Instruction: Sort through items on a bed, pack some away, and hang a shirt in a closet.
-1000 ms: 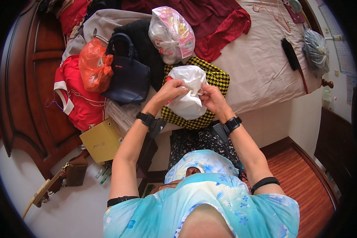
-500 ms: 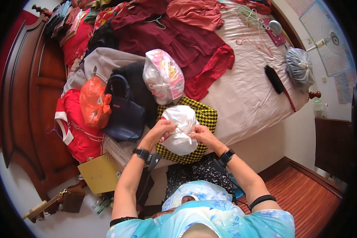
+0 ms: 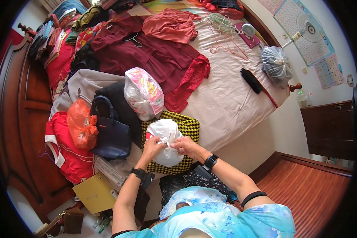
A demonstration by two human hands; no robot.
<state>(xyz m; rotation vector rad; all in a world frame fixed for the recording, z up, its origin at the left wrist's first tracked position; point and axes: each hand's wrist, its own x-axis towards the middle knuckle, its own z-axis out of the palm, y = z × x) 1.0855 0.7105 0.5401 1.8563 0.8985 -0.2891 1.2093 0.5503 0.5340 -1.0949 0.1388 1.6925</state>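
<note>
From my remote seat, I watch through the head camera as two bare hands work on a white plastic bag (image 3: 162, 127) resting on a yellow-and-black houndstooth item (image 3: 189, 127) near the edge of a bed (image 3: 226, 119). The left hand (image 3: 152, 147) pinches the bag's gathered middle, fingers drawn in against the thumb; the right hand (image 3: 188, 146) nips the same gather from the other side, thumb and fingertips nearly together.

Over the past second the hands draw nearer each other, and the pleats between them look tighter. My view also swings, bringing a white fan (image 3: 310, 28) on the far side fully into frame. The bag itself stays on the houndstooth. I take this as work on the bag's neck; whether a knot is being tied or loosened, I cannot tell.

A navy handbag (image 3: 113, 139) and a knotted clear bag (image 3: 144, 93) sit close by, untouched.
</note>
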